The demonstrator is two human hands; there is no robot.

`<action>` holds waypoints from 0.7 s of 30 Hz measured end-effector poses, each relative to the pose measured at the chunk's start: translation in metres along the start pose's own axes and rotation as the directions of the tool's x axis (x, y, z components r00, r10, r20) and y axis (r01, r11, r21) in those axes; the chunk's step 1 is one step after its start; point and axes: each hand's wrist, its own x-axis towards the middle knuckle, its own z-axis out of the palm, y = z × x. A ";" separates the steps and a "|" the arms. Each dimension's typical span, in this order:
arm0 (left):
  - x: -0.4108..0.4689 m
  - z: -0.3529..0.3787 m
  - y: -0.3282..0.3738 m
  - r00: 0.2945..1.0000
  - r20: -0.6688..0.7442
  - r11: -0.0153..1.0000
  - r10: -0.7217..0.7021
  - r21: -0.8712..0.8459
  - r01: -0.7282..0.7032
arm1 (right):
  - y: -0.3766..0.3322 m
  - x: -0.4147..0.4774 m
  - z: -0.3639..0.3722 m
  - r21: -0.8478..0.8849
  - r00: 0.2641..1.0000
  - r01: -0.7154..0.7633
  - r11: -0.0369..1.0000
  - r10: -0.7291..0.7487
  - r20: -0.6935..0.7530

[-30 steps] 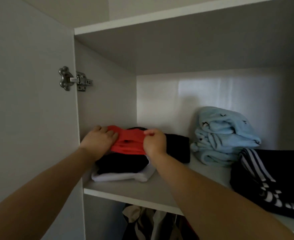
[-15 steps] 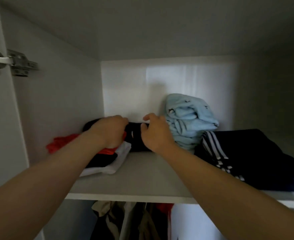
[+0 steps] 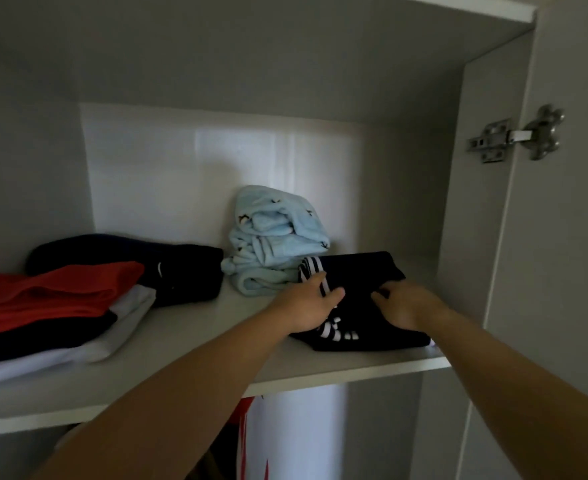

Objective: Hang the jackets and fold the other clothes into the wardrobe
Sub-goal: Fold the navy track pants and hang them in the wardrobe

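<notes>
A folded dark garment with white stripes (image 3: 361,271) lies at the right end of the wardrobe shelf (image 3: 188,355). My left hand (image 3: 306,306) grips its left side near the stripes. On the garment's right side my right hand (image 3: 406,306) has its fingers curled into the cloth. Behind it stands a folded light blue garment (image 3: 271,244). At the left sits a stack with a red garment (image 3: 53,292) on top, black and white ones (image 3: 123,327) beneath, and a black garment with a small white logo (image 3: 174,271) behind.
The open right door with its metal hinge (image 3: 517,136) stands close to my right arm. The wardrobe's right wall (image 3: 476,202) borders the striped garment. Below the shelf hang clothes, red and white (image 3: 285,438). Bare shelf lies between the two piles.
Both hands have left the red and black stack at the left and moved right onto the dark striped garment. The view has swung right, bringing the right door hinge into sight.
</notes>
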 end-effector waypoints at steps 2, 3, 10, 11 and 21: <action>0.003 0.005 -0.002 0.998 0.044 0.997 -0.041 0.069 0.038 | 0.010 0.001 0.010 0.007 0.995 0.044 0.999 -0.045 0.091; 0.003 0.003 -0.002 0.998 0.041 0.994 -0.041 0.102 0.037 | 0.011 0.002 0.012 0.026 0.994 0.053 0.998 -0.055 0.093; -0.033 -0.021 0.000 0.996 0.078 0.953 -0.040 0.302 0.015 | 0.000 -0.007 0.017 0.202 0.984 0.170 0.965 -0.176 0.015; -0.041 -0.026 0.000 0.996 0.060 0.936 -0.062 0.350 0.037 | -0.004 -0.008 0.018 0.244 0.977 0.206 0.948 -0.215 0.011; -0.085 -0.101 -0.024 0.883 -0.354 0.917 0.310 0.355 -0.180 | -0.071 -0.035 -0.005 -0.229 0.873 0.362 0.903 -0.415 -0.257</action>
